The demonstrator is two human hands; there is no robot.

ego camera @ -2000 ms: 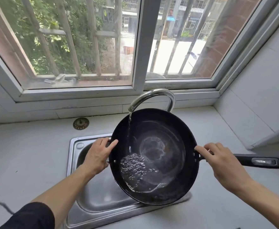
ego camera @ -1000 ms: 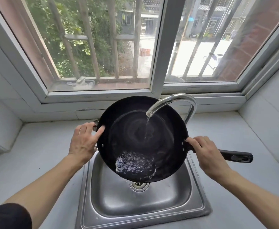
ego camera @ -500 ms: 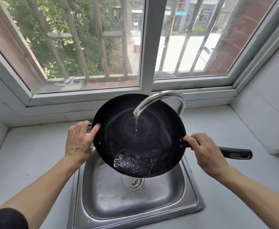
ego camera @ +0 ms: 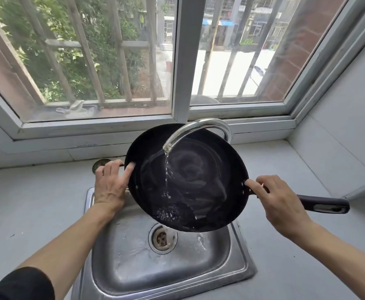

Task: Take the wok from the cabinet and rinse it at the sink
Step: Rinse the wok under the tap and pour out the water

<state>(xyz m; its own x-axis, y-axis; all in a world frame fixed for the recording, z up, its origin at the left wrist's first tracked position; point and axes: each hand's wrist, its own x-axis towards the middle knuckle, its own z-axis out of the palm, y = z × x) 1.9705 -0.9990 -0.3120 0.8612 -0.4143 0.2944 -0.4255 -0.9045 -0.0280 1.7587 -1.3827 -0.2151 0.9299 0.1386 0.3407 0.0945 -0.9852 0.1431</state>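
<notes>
The black wok (ego camera: pixel 198 180) is held above the steel sink (ego camera: pixel 134 267), tilted with its near rim lowest. The left hand (ego camera: pixel 110 187) is closed on the small side handle at the wok's left rim, thumb lying on the rim. The right hand (ego camera: pixel 283 202) grips the long handle (ego camera: pixel 324 205) at its base beside the right rim. Water runs from the curved faucet (ego camera: pixel 198 126) into the wok, pools at the low edge and spills over it toward the drain (ego camera: pixel 162 239). The sink is set into a grey tabletop (ego camera: pixel 25 213) below a window (ego camera: pixel 181 61).
</notes>
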